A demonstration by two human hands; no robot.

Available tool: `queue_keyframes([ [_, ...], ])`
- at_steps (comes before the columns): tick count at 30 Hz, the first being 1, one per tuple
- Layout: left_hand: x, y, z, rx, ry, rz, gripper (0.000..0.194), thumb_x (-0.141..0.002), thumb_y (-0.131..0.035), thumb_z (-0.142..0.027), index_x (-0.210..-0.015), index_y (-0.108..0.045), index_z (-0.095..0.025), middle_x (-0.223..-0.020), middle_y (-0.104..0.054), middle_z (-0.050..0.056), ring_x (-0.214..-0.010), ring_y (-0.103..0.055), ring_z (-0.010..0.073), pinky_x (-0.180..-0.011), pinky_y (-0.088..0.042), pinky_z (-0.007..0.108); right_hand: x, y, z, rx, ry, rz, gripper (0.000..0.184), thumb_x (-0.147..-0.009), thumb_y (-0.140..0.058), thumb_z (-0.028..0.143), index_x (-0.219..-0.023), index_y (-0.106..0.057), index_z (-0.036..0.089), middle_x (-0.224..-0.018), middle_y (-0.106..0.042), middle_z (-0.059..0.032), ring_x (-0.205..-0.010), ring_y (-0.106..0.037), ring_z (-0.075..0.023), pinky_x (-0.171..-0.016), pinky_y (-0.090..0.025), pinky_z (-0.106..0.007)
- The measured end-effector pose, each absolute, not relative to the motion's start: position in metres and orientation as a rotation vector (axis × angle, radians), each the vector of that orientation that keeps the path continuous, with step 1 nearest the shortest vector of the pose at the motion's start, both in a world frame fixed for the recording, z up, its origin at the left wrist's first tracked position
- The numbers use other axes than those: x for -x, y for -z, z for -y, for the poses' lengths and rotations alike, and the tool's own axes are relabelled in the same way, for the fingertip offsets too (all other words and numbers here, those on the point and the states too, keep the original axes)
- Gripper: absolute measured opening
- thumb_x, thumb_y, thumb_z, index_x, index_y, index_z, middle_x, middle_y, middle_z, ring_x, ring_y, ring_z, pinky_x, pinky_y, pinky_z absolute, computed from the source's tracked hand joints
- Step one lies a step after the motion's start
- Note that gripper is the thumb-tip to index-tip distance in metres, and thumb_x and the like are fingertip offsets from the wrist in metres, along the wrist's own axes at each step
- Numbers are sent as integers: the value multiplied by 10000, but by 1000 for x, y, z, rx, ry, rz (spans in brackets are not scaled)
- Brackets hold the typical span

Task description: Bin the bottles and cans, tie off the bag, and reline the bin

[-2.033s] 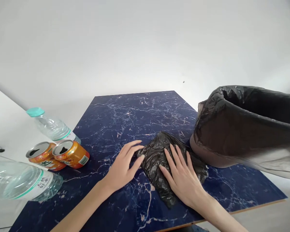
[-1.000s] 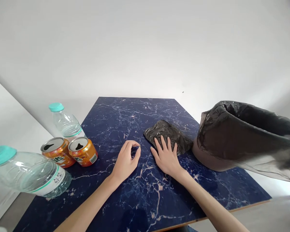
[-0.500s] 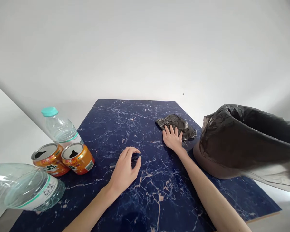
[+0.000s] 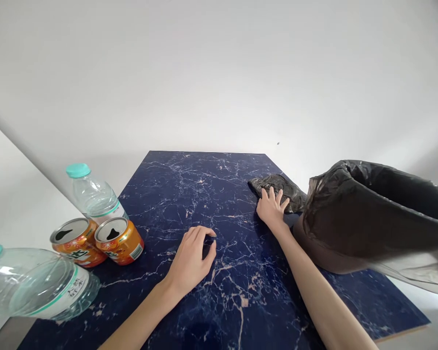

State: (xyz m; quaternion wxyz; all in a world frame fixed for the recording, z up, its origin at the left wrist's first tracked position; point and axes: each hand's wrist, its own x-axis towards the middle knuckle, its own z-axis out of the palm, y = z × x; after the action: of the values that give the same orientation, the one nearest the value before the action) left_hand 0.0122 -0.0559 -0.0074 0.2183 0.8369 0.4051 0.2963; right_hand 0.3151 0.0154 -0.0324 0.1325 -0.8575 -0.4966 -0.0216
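Observation:
My right hand lies with spread fingers on a crumpled black plastic bag, pressing on it rather than gripping it. The bag rests on the table near its right edge, beside a bin lined with black plastic. Over the middle of the table is my left hand, fingers curved and a gap between thumb and forefinger, with nothing in it. To its left, an orange drink can with an opened top stands against a second orange can.
Behind the cans stands a clear bottle with a turquoise cap. Another clear bottle is at the near left. The dark blue marbled table meets a white wall at the back.
My right hand and the black plastic bag under it have slid right, closer to the bin. My left hand keeps its shape and has hardly moved.

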Motion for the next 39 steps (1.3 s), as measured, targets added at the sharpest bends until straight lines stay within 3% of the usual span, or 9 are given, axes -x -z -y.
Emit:
queue_keyframes([
  [4,-11,4,55,-2315,-834,-1116,179,-1083,-481,-361,-1140,-619,-262,-1162,-725,66,-1150,-673,289,-1025,-563,517,-289,5,28,2307,67,1725,623,-1087,-411,328,-1670,-405,108,-1777,-292,-223,-1667,-131,-489,-1290,-190,-735],
  [8,-11,2,54,-2320,-850,-1126,186,-1079,-476,-365,-1114,-626,-260,-1151,-731,67,-1145,-681,288,-1036,-563,521,-276,-48,99,2005,150,1977,609,-1126,-406,458,-1701,-363,262,-1830,-208,-28,-1708,-65,-301,-1369,-225,-535],
  [13,-11,2,54,-2342,-883,-1104,200,-1072,-488,-381,-1118,-640,-259,-1146,-740,83,-1129,-698,301,-1041,-566,536,-284,-125,179,1489,598,1816,371,-1079,-543,296,-1440,-627,283,-1514,-662,-75,-1560,-472,-306,-1309,-377,-584],
  [17,-11,2,56,-2367,-909,-1090,203,-1070,-489,-387,-1111,-642,-260,-1132,-741,81,-1111,-708,304,-1021,-576,534,-322,-156,199,1576,802,1640,341,-1055,-563,402,-1344,-687,271,-1381,-733,-126,-1422,-604,-386,-1217,-452,-641],
  [21,-11,2,58,-2395,-925,-1081,196,-1069,-490,-381,-1109,-641,-263,-1124,-744,76,-1091,-715,300,-996,-586,518,-369,-154,199,1867,775,1505,510,-1017,-519,653,-1302,-707,274,-1290,-774,-168,-1261,-674,-504,-942,-554,-724],
  [24,-10,4,58,-2410,-924,-1082,196,-1071,-491,-381,-1106,-643,-262,-1115,-745,72,-1083,-719,298,-989,-590,515,-388,-143,200,1985,775,1445,544,-975,-559,729,-1250,-736,294,-1144,-815,-155,-1161,-702,-517,-758,-562,-644],
  [30,-10,6,58,-2430,-903,-1076,205,-1078,-484,-375,-1118,-645,-254,-1125,-741,75,-1086,-715,295,-981,-592,512,-388,-128,201,1929,929,1434,502,-1028,-533,678,-938,-779,249,-874,-803,-143,-1045,-710,-486,-747,-514,-567],
  [35,-10,6,59,-2443,-906,-1064,198,-1078,-485,-369,-1124,-640,-254,-1135,-741,75,-1106,-710,299,-986,-587,515,-384,-126,199,1818,1013,1444,417,-1036,-611,567,-888,-774,213,-797,-781,-147,-916,-719,-429,-746,-509,-512],
  [39,-10,7,59,-2447,-910,-1059,197,-1081,-483,-362,-1138,-635,-251,-1135,-740,82,-1097,-710,298,-982,-586,521,-379,-126,197,1728,1047,1483,446,-1046,-593,584,-862,-771,218,-765,-773,-105,-906,-727,-374,-743,-513,-453],
])
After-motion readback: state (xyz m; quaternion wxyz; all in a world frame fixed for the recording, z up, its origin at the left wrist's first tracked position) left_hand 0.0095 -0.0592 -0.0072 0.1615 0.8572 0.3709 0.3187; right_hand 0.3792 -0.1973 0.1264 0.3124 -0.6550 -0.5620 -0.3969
